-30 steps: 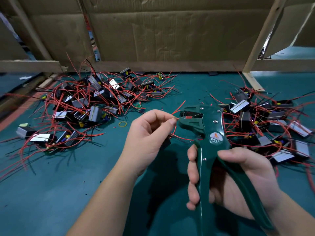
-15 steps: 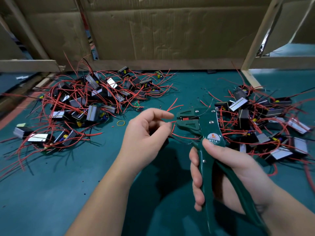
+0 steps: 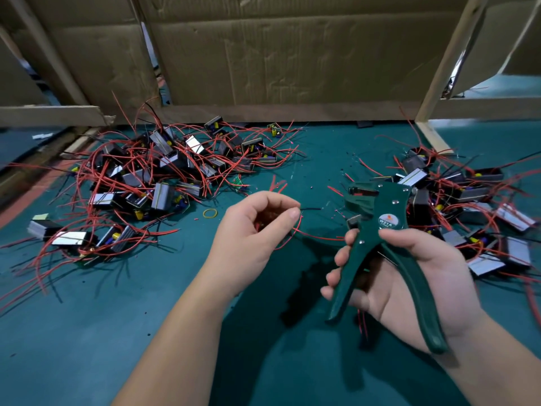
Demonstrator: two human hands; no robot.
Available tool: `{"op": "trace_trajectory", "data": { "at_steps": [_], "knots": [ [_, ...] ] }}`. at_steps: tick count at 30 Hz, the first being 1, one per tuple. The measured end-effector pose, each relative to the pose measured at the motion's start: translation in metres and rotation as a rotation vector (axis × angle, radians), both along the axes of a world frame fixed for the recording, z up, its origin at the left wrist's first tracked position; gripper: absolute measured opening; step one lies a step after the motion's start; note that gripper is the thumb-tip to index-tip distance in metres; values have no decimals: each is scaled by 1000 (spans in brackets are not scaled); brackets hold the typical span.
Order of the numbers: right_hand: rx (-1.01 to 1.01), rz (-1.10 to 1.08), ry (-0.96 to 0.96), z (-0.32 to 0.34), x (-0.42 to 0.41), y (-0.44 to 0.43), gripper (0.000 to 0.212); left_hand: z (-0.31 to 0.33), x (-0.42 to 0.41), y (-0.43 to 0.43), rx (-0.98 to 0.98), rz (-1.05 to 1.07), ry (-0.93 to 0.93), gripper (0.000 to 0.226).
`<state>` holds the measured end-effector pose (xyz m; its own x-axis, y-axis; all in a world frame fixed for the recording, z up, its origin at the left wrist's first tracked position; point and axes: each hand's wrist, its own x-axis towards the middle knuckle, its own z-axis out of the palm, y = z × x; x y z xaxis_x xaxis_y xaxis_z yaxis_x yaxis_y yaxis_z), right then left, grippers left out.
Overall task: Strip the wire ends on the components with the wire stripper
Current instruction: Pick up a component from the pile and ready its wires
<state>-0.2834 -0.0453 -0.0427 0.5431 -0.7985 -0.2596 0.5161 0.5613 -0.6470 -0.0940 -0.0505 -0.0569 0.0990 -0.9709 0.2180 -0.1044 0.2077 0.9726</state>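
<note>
Left hand [image 3: 251,230] pinches black wire [image 3: 311,209] btwn thumb & index, tip just short of the green wire stripper [image 3: 392,200]; right hand [image 3: 439,273] fingers curl round its handles.

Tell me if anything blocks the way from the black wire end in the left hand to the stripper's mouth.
Nothing visible does. The black wire end in the left hand points at the wire stripper held by the right hand, with open air between. A red wire loops below that line.
</note>
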Motion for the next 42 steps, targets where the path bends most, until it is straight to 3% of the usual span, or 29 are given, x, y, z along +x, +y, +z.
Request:
{"op": "trace_trajectory", "data": {
  "at_steps": [5, 7, 12, 16, 20, 24, 28, 30, 33, 36, 38, 41, 42],
  "knots": [
    [33, 98, 42, -4, 3, 1, 41, -3, 3, -4, -25, 183, 87, 13],
    [25, 204, -4, -5, 3, 4, 53, -2, 4, -5, -26, 224, 129, 10],
    [-38, 335, -107, -7, 7, 9, 66, 0, 3, -2, -81, 143, 92, 7],
    [-88, 377, -177, -6, 7, 10, 59, 2, -2, 0, -104, 80, 22, 2],
    [-85, 368, -136, -7, 7, 11, 43, 2, -3, 0, -104, 81, -2, 2],
    [-78, 239, 73, -5, 11, 13, 41, 0, -1, -2, -109, 80, -4, 2],
    [-77, 93, 215, -3, 13, 9, 36, -5, -2, -2, -120, 93, -171, 13],
    [-77, 76, 163, -4, 12, 8, 35, -6, -3, -3, -116, 112, -198, 16],
    [-102, 82, 1, -5, 9, 4, 46, -5, -3, -3, -63, 119, -22, 5],
    [-141, 148, -17, -7, 8, 5, 61, -4, -6, -4, 4, 64, 119, 24],
    [-170, 203, -13, -9, 10, 9, 69, -4, -12, -1, 18, -86, 181, 38],
    [-209, 180, 0, -9, 14, 13, 72, -5, -22, 5, 31, -335, 136, 66],
    [-211, 152, 5, -9, 15, 13, 72, -2, -24, 4, 63, -364, 122, 86]
  ]
}}
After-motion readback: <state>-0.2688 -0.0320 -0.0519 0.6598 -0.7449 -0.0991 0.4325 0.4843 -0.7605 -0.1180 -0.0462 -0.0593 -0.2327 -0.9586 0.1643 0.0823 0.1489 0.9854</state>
